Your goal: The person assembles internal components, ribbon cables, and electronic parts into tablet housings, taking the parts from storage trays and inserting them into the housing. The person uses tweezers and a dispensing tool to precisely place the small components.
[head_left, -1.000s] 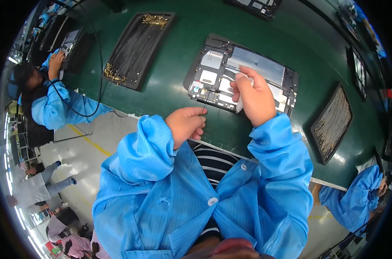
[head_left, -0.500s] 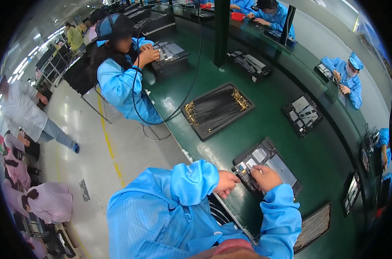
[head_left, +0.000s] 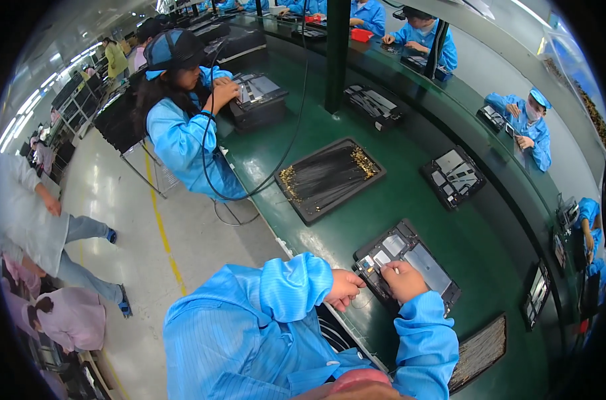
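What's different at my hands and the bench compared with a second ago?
The view has swung left. The right hand has moved leftward along the open tablet-like device; the white tool it held is no longer visible, so I can't tell whether it was let go. The left hand stays beside the device's near edge. The left cable tray and right cable tray look unchanged.

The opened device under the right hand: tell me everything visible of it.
The opened device is flat and rectangular, dark-framed, with a large grey panel toward its right end and smaller silvery and whitish pieces toward the left. It lies insides up on the green table, slanted in the picture. The right hand seems to touch it and partly hides it; whether the left hand touches it is unclear.
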The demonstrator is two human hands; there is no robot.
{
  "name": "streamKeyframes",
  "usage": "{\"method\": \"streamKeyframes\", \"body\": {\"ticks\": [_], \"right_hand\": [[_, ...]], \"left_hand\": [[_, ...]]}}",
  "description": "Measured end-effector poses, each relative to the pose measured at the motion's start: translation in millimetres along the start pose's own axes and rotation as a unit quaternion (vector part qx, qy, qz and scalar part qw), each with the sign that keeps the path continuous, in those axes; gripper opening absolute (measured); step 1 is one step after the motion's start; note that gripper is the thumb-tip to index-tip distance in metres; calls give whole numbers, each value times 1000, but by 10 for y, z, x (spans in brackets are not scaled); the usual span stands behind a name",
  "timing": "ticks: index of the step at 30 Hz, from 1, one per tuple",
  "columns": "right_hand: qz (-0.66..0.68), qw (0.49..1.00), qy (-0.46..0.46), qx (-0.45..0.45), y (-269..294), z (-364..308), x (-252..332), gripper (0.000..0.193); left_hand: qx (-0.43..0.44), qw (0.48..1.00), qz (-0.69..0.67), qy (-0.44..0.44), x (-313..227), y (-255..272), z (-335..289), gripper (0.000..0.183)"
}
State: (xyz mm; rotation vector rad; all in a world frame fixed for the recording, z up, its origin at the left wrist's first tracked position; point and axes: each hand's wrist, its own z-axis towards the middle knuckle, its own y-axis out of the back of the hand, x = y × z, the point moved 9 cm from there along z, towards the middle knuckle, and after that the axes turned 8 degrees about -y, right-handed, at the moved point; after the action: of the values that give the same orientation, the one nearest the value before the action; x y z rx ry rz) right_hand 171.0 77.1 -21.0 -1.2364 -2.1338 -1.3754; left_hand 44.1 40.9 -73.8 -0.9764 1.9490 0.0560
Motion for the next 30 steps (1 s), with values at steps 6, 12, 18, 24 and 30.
{"method": "streamKeyframes", "body": {"ticks": [6,12,18,24,30], "right_hand": [[6,1000,7,-24,10,-47,-56,29],[-7,999,29,-42,39,-211,-6,30],[32,947,40,-318,760,-385,-320,23],[149,857,-188,-455,1560,-995,-1472,34],[65,778,-364,-507,1417,-2397,-2490,36]], "left_hand": [[1,1000,2,-2,28,-51,-29,44],[1,1000,10,4,80,-124,-84,44],[-15,1000,4,-5,39,-107,-74,43],[-55,996,-38,50,-37,30,-76,39],[117,971,-188,90,-27,-45,25,35]]}}
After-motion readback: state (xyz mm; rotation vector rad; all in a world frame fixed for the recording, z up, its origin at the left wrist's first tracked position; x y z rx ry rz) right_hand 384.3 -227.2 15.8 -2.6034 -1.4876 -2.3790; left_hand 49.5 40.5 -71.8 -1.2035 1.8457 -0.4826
